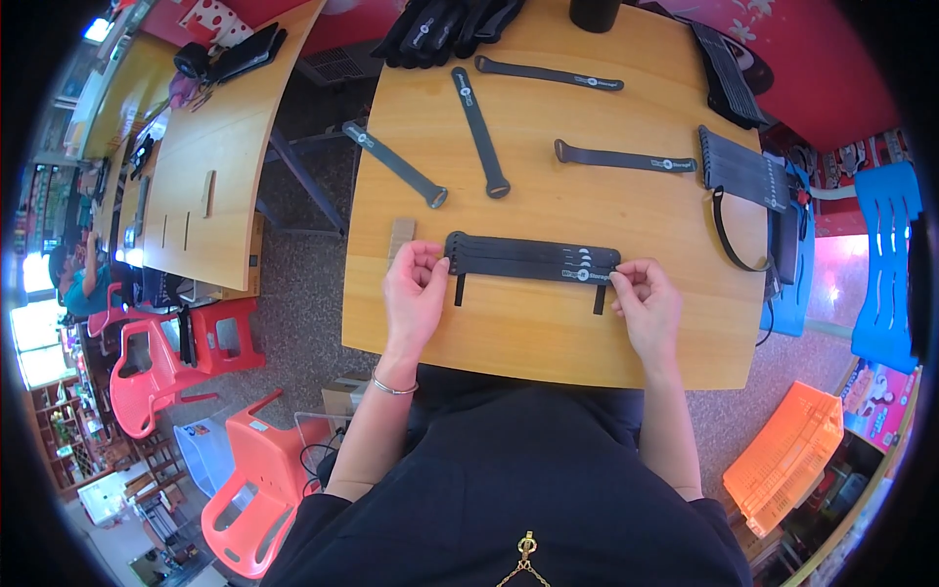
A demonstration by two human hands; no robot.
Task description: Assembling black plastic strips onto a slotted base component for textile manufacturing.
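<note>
A stack of black straps [528, 258], overlapped so that several edges show, lies crosswise on the table before me. My left hand [416, 284] pinches its left end, where the small end loops line up. At the other end, beside white printing, the fingertips of my right hand [646, 298] close on the stack's corner. Two narrow black strips stick out from under the stack toward me, a left strip [459, 291] and a right strip [599, 299]. Beyond the stack lie single loose straps, among them a slanting strap [396, 164], an upright strap [479, 132] and a level strap [626, 158].
Fanned straps [741, 168] and a curved thin band [729, 233] lie at the table's right edge. More black bundles [435, 27] sit at the far left corner, near a dark cup [594, 14]. An orange crate [782, 455] and red chairs [259, 479] stand around the table [548, 347].
</note>
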